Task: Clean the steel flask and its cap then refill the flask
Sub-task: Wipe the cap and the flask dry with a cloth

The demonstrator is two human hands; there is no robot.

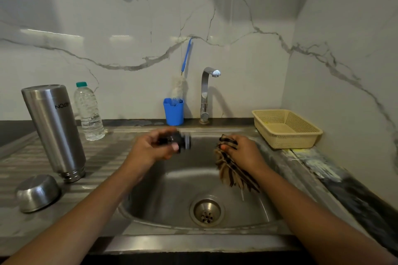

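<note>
Cap (182, 141), blurred, is gripped by the left hand (148, 148); a slip would drop it into the sink (172, 189) below. Right hand (243, 150), beside, clutches a striped cloth (232, 172).

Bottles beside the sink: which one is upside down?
The steel flask, standing mouth-down on the drainboard; the clear plastic bottle behind it stands upright, green cap on top.

Striped tan-black cloth (233, 175), perhaps black cap (182, 141)
</note>
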